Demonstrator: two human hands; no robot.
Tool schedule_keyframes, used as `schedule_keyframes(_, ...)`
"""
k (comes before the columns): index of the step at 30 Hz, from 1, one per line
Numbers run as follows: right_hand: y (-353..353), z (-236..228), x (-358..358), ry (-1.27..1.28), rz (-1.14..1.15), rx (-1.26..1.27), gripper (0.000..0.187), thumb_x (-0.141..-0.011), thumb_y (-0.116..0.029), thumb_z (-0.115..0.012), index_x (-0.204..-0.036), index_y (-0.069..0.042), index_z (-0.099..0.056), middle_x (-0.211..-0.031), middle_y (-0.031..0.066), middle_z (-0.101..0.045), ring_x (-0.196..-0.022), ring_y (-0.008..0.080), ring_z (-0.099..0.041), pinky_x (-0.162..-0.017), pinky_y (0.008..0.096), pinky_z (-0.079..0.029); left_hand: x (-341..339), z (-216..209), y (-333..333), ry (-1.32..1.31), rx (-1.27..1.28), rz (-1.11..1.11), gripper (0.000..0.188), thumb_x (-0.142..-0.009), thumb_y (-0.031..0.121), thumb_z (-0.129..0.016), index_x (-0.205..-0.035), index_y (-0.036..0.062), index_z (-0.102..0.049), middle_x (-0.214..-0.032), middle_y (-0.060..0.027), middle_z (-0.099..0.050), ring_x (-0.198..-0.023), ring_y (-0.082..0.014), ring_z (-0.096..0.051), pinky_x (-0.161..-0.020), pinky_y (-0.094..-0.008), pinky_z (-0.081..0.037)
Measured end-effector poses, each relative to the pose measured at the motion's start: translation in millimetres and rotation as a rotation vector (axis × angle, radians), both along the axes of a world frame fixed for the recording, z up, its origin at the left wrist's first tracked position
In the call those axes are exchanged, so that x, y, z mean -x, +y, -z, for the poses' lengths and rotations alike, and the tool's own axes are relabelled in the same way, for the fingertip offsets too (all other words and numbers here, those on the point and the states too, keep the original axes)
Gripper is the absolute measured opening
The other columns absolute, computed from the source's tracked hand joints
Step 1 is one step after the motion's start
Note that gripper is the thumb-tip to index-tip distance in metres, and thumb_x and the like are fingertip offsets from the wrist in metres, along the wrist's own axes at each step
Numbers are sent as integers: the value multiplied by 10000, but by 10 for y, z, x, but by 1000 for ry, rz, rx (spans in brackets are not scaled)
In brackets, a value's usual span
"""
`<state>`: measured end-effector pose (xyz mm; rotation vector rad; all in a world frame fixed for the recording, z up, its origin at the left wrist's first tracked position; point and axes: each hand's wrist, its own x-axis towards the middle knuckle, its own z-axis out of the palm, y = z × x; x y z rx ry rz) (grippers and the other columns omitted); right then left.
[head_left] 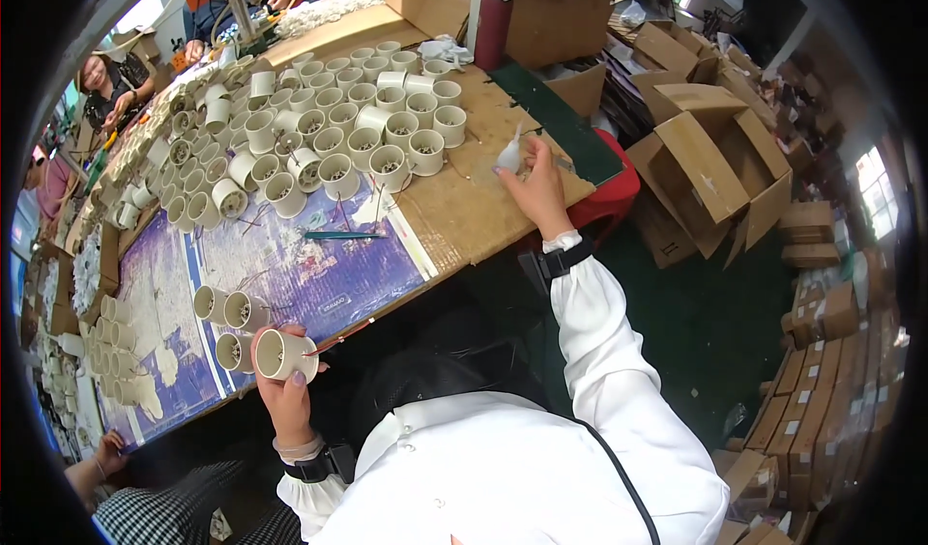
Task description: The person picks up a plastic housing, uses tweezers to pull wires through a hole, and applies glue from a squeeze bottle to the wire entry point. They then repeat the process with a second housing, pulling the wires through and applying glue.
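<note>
My left hand is closed around a cream plastic cup, held tilted at the table's front edge with its open end facing left. Small parts show inside that cup, and a thin red wire trails from its other end. Over the cardboard-covered right part of the table, my right hand has its thumb and fingers around a small white squeeze bottle with a thin pointed nozzle. Beside my left hand stand several similar cups on the purple sheet.
Many cream cups crowd the table's middle and back. Teal tweezers lie on the purple sheet. A maroon flask stands behind, a red stool at right, with open cartons beyond. Another person's hand rests at lower left.
</note>
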<state>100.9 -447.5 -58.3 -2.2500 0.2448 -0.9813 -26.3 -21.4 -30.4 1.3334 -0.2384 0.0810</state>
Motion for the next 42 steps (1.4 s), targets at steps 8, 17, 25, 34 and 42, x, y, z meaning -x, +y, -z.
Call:
schedule_keyframes(8,113,-207,95,408,-80,39,480,-827,-174,-708,-1189,29,-468,-1133,181,-613,-1021,259,-628,-888,363,-484,281,-16,111,-46,46,-38,656,-877,228,-600,-1422,14,-303,-1289,-188,-499,-1009,-195,-574,-692,-271,-552)
schedule_keyframes(17,1107,-663,993,-137,-863,-939,228,-936,-67,-570,-1152,-7,-529,-923,59,-622,-851,118,-630,-736,278,-526,151,-346,-195,-4,128,-80,507,-948,134,-496,-1415,42,-322,-1389,-174,-451,-1160,-249,-548,-805,-340,-564)
schedule_keyframes(25,1561,-653,1257,61,-1121,-1002,258,-975,-172,-545,-1184,-29,-495,-875,62,-593,-695,91,-561,-668,253,-515,71,-536,-169,53,339,5,467,-962,128,-482,-1399,44,-340,-1376,-162,-464,-1180,-250,-539,-899,-362,-530)
schedule_keyframes(34,1719,-551,1307,139,-1067,-823,313,-944,-225,-607,-1181,-44,-514,-829,26,-569,-656,58,-492,-565,190,-382,73,-510,-129,11,59,-97,608,-901,62,-612,-1420,60,-295,-1387,-150,-444,-1200,-226,-516,-945,-359,-511)
schedule_keyframes(42,1725,-288,1253,181,-941,-1022,336,-939,-271,-615,-1170,-43,-530,-801,2,-532,-597,42,-383,-510,193,-283,-15,-447,-72,-4,73,-64,639,-894,71,-623,-1430,68,-276,-1404,-159,-423,-1198,-235,-515,-948,-370,-511)
